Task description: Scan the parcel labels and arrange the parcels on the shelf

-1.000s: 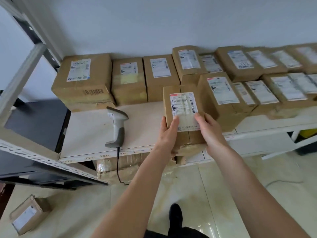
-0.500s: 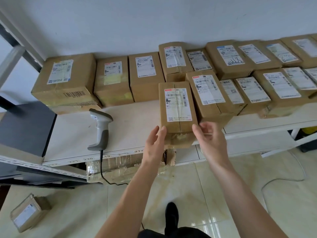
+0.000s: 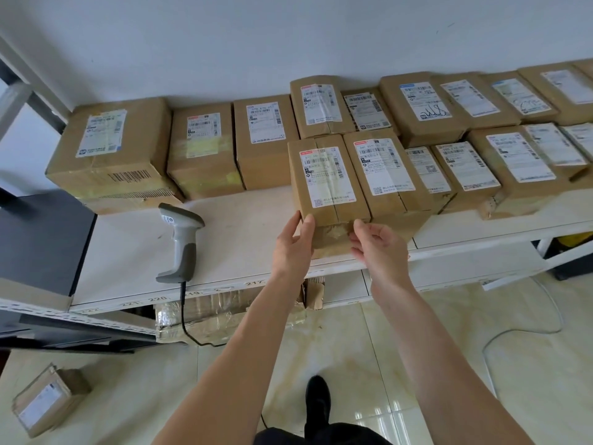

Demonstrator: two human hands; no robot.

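Note:
A brown parcel (image 3: 327, 184) with a white label lies flat on the white shelf (image 3: 134, 252), side by side with a similar parcel (image 3: 386, 175) on its right. My left hand (image 3: 293, 245) clasps its front-left corner, thumb on the front edge and fingers along the left side. My right hand (image 3: 375, 247) rests its thumb tip on the parcel's taped front face, with the fingers loosely curled and holding nothing. A grey handheld scanner (image 3: 181, 242) lies on the shelf to the left, its cable hanging over the edge.
Two rows of labelled parcels (image 3: 500, 123) fill the shelf's back and right, with three bigger boxes (image 3: 112, 149) at the back left. A small parcel (image 3: 45, 401) lies on the floor at lower left. A dark panel (image 3: 41, 242) adjoins the shelf's left end.
The parcel was set down on the shelf and now sits further back, level with its right neighbour. Both hands let go, then came forward to its front corners again.

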